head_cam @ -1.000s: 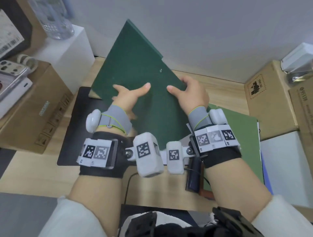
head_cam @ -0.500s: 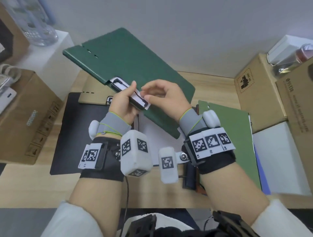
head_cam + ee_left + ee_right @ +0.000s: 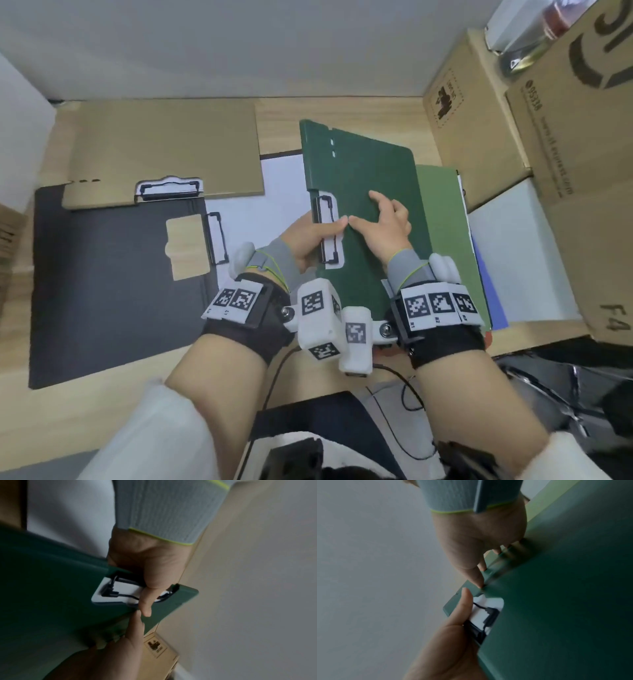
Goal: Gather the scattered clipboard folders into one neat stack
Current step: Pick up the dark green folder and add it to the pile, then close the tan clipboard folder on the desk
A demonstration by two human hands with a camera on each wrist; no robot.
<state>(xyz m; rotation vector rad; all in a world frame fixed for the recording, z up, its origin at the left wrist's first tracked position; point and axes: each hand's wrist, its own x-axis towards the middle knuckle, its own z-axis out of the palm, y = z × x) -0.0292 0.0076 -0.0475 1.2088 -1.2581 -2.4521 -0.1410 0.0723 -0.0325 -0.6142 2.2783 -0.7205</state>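
Note:
A dark green clipboard folder (image 3: 370, 164) lies closed at centre right, partly over a light green folder (image 3: 445, 219). My left hand (image 3: 308, 236) grips its near left edge, thumb on the white clip (image 3: 329, 212) and fingers underneath. On the cover rests my right hand (image 3: 383, 219), thumb tip meeting the left thumb. In the left wrist view the left thumb (image 3: 145, 601) crosses the clip (image 3: 113, 595). The right wrist view shows the right thumb (image 3: 476, 577) at the cover's edge. A tan folder (image 3: 164, 150) and a black folder (image 3: 113, 284) lie at the left.
White paper (image 3: 274, 192) lies between the black and dark green folders. Cardboard boxes (image 3: 479, 137) and a white box (image 3: 520, 257) crowd the right side. The wall runs close behind. A black cable (image 3: 407, 390) trails off the desk's front edge.
The dark green folder has swung down from its raised, tilted pose at the back and moved right onto the light green folder. Both hands travelled with it.

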